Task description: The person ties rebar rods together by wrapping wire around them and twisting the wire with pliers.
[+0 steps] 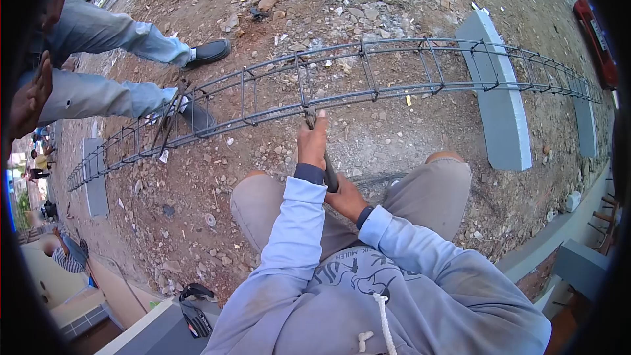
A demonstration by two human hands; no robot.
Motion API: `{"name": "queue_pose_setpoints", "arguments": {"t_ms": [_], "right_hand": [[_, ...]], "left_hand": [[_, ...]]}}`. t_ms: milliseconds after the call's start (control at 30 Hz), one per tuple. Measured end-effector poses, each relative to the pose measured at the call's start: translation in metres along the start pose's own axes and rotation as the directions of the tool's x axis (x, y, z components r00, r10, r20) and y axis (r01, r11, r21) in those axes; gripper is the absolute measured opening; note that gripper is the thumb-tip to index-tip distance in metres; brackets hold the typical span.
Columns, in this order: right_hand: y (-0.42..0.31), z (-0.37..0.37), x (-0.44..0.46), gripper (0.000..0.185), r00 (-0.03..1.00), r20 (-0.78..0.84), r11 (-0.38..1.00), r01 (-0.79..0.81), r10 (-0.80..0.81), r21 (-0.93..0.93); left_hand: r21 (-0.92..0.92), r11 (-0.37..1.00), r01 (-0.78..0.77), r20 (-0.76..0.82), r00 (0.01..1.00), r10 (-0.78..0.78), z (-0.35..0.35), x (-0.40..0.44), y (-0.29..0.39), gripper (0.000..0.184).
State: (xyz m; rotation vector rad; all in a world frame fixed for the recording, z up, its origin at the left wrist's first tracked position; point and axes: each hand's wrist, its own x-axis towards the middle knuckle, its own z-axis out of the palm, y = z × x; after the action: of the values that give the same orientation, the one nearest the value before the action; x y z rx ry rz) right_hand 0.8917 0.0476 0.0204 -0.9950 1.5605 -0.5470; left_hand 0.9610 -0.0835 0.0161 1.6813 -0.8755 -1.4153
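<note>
A long rebar cage (401,93) of bars and square stirrups stretches across the view in front of me. My left hand (312,142) is wrapped round the upper part of a pair of dark metal pincers (330,174), its thumb pointing up. The jaws reach a joint on the cage's near bar, where a stirrup crosses; whether they grip wire there cannot be made out. Lower down, my right hand (347,198) is closed on the handle end of the pincers, between my knees.
Grey blocks (503,108) lie under the cage on the right, and another block (95,184) on the left. A person in jeans (125,36) stands at the left, a hand (33,102) raised. Rubble litters the ground. A black strap-like item (195,312) lies lower left.
</note>
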Motion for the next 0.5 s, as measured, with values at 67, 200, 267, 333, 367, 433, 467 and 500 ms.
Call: {"name": "queue_pose_setpoints", "arguments": {"t_ms": [67,200,267,333,367,433,467,500], "right_hand": [[0.005,-0.002,0.006,0.03,0.992,-0.003,0.987,-0.126,0.127,0.101],[-0.008,-0.012,0.006,0.024,0.945,0.221,0.831,-0.319,0.241,0.455],[0.0,-0.005,0.004,0.026,0.963,0.218,0.903,-0.232,0.16,0.362],[-0.003,-0.005,-0.003,0.027,0.983,0.139,0.858,-0.171,0.118,0.484],[-0.005,-0.005,-0.007,0.028,0.99,0.095,0.83,-0.138,0.103,0.541],[-0.011,-0.011,-0.012,0.025,0.998,-0.046,0.917,-0.029,0.051,0.397],[-0.015,-0.019,-0.013,0.027,0.997,-0.03,0.941,-0.063,0.077,0.332],[-0.02,-0.026,-0.014,0.028,0.995,-0.014,0.959,-0.096,0.103,0.265]], "left_hand": [[-0.073,0.997,0.039,0.065,0.997,-0.034,-0.012,-0.011,0.002,0.029],[-0.166,0.986,0.008,0.03,1.0,-0.003,-0.033,-0.012,-0.009,0.023],[0.008,0.996,-0.085,0.014,0.996,0.085,-0.038,-0.007,-0.022,0.019],[0.074,0.986,-0.146,0.018,0.989,0.145,-0.04,-0.004,-0.024,0.016],[0.108,0.979,-0.175,0.025,0.985,0.173,-0.042,-0.004,-0.025,0.015],[0.137,0.972,-0.192,0.036,0.981,0.189,-0.043,-0.01,-0.013,0.015],[0.148,0.967,-0.207,0.038,0.978,0.203,-0.043,-0.012,-0.005,0.015],[0.102,0.972,-0.213,0.034,0.977,0.211,-0.042,-0.017,0.004,0.015]]}}
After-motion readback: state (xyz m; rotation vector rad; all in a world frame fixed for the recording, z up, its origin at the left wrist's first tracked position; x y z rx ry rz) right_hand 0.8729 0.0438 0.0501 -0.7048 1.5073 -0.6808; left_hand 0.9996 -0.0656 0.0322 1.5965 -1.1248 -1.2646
